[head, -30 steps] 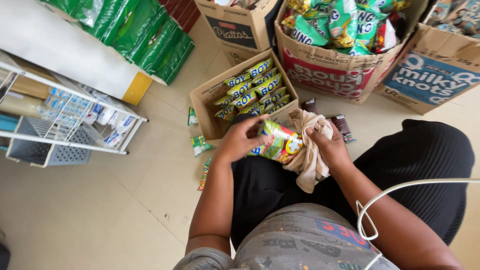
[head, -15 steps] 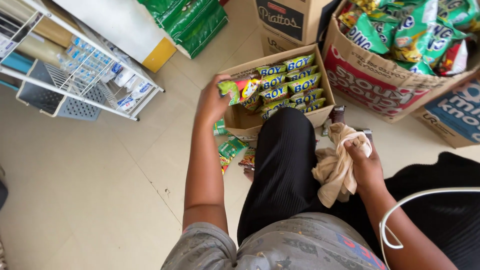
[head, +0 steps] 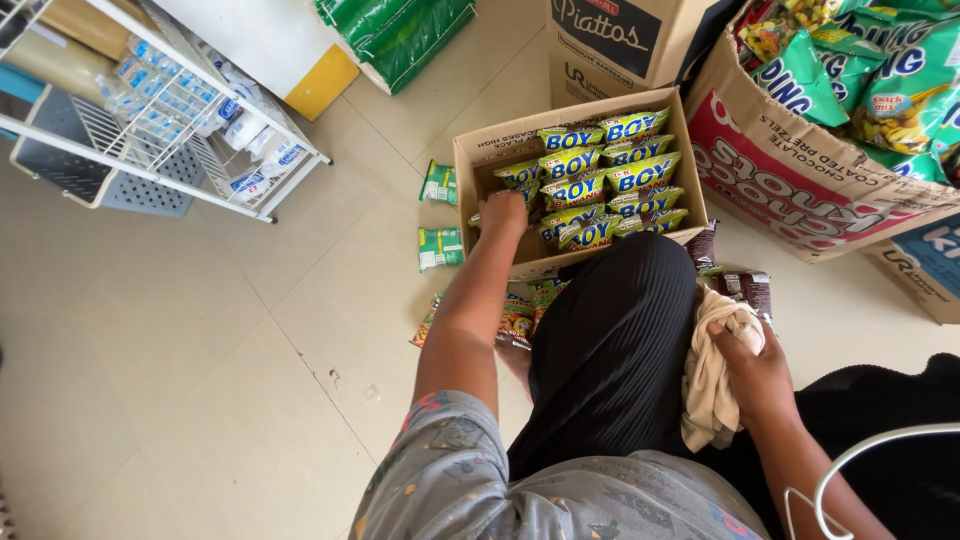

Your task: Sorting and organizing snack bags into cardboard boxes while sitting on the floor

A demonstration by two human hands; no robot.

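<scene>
Reaching left hand [head: 503,212] into cardboard box [head: 470,160] of snack packets [head: 590,190], finger state unclear. Gripping beige cloth [head: 712,380] with right hand [head: 755,375], fingers closed.

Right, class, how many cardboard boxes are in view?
4: snack-pack box at the left hand, brown box behind it, red-printed box to its right, blue-printed box far right. More may be hidden.

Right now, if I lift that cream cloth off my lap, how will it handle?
Probably floppy: the cream cloth hangs in loose folds below the right hand, so it would likely droop rather than hold shape. It looks light for its size, bunched in one grip. Unlikely to slip or roll; the fabric seems soft, not glossy.
</scene>
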